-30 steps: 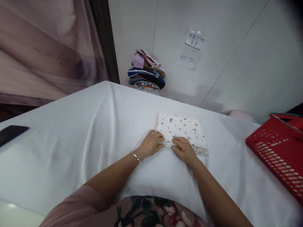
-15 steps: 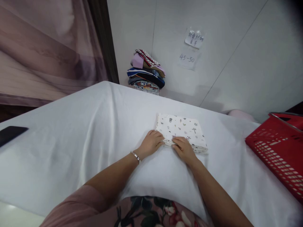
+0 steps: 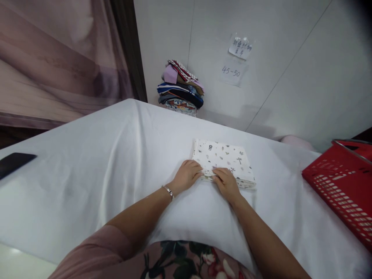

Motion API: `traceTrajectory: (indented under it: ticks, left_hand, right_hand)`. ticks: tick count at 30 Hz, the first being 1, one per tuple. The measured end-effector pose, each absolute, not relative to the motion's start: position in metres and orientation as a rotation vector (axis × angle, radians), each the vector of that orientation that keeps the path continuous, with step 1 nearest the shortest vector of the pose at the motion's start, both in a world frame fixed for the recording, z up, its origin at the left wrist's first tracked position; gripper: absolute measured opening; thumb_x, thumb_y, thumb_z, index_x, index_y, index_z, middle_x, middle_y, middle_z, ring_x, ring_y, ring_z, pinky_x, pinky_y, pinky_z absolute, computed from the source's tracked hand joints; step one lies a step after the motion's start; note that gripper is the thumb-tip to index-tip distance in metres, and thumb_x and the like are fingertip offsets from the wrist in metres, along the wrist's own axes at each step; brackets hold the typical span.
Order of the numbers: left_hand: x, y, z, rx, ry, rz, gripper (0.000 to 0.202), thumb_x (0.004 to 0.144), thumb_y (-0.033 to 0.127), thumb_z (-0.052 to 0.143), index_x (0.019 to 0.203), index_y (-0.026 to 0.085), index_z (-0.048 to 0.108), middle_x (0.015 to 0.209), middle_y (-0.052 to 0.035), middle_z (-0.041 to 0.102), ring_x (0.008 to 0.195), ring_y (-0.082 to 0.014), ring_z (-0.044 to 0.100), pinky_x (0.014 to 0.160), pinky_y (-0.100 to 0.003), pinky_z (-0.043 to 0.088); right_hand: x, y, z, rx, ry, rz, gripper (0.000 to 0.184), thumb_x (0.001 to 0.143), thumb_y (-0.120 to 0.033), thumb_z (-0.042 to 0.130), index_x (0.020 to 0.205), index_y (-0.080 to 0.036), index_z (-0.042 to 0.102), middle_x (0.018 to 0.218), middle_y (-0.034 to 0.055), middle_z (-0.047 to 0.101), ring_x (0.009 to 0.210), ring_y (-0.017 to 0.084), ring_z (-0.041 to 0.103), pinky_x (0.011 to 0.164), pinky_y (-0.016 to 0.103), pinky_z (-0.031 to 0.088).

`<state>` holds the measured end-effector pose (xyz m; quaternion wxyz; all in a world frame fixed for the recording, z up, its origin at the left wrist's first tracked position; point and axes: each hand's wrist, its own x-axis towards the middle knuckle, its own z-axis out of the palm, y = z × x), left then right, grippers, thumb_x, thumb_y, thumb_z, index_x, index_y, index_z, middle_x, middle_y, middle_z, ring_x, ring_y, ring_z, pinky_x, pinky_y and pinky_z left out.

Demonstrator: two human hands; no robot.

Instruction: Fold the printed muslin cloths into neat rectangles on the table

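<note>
A folded white cloth [image 3: 221, 155] with small dark leaf-like prints lies flat on the white-covered table [image 3: 162, 135]. Its layered near edge faces me. At the near left corner my left hand [image 3: 187, 173] pinches that edge, fingers on top and thumb below. My right hand [image 3: 225, 181] grips the same edge near its middle, fingers bent over the top layer and thumb at the front. Between the two hands a short stretch of the edge looks bunched. Part of the near left corner is hidden under my left fingers.
A red plastic basket [image 3: 334, 186] with a metal handle stands at the right. A dark flat object like a phone [image 3: 14, 162] lies at the far left. Beyond the table a stack of folded fabrics [image 3: 181, 89] rests by the wall, where paper notes [image 3: 240, 48] hang.
The view has shifted very slightly. Both hands stay on the cloth's near edge, and the edge between them looks a little more pinched up.
</note>
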<state>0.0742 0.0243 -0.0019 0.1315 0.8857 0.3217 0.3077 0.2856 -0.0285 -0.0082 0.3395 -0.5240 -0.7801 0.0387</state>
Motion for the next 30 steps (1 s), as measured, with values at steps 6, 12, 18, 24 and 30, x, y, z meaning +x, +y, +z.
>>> traceTrajectory:
  ticks: [6, 12, 18, 24, 30]
  left_hand:
    - [0.0736, 0.0247, -0.0009, 2.633, 0.919, 0.874, 0.020, 0.091, 0.030, 0.044, 0.096, 0.021, 0.061, 0.092, -0.0021, 0.061, 0.092, -0.0165, 0.051, 0.090, -0.036, 0.036]
    - [0.0744, 0.0273, -0.0017, 2.750, 0.917, 0.900, 0.022, 0.093, 0.029, 0.042, 0.102, 0.020, 0.060, 0.095, -0.0026, 0.062, 0.092, -0.0155, 0.054, 0.100, -0.040, 0.028]
    - [0.0738, 0.0269, -0.0029, 2.783, 0.928, 0.809, 0.017, 0.090, 0.025, 0.046, 0.097, 0.021, 0.061, 0.093, -0.0024, 0.062, 0.094, -0.0170, 0.053, 0.097, -0.040, 0.031]
    - [0.0714, 0.0229, 0.0003, 2.751, 0.907, 0.796, 0.015, 0.088, 0.025, 0.049, 0.098, 0.022, 0.060, 0.095, -0.0033, 0.061, 0.096, -0.0184, 0.052, 0.096, -0.041, 0.031]
    - [0.0698, 0.0221, 0.0007, 2.736, 0.904, 0.779, 0.019, 0.083, 0.025, 0.056, 0.102, 0.022, 0.059, 0.100, -0.0040, 0.059, 0.100, -0.0201, 0.050, 0.098, -0.043, 0.029]
  right_hand:
    - [0.2858, -0.0281, -0.0108, -1.352, -2.012, 0.065, 0.022, 0.089, -0.029, 0.048, 0.105, -0.022, 0.062, 0.102, 0.0078, 0.063, 0.096, 0.022, 0.055, 0.084, 0.040, 0.045]
    - [0.2853, -0.0278, -0.0101, -1.338, -2.001, 0.030, 0.022, 0.089, -0.027, 0.048, 0.104, -0.020, 0.062, 0.101, 0.0080, 0.063, 0.095, 0.022, 0.054, 0.084, 0.039, 0.045]
    - [0.2843, -0.0272, -0.0083, -1.367, -2.088, 0.034, 0.019, 0.087, -0.029, 0.052, 0.100, -0.023, 0.065, 0.098, 0.0065, 0.065, 0.093, 0.022, 0.055, 0.082, 0.040, 0.044]
    - [0.2847, -0.0268, -0.0081, -1.358, -2.086, 0.040, 0.020, 0.088, -0.030, 0.051, 0.100, -0.024, 0.066, 0.098, 0.0068, 0.065, 0.093, 0.022, 0.055, 0.081, 0.040, 0.045]
    - [0.2849, -0.0271, -0.0088, -1.371, -2.077, 0.056, 0.019, 0.087, -0.030, 0.052, 0.099, -0.024, 0.066, 0.098, 0.0065, 0.064, 0.094, 0.023, 0.055, 0.082, 0.040, 0.045]
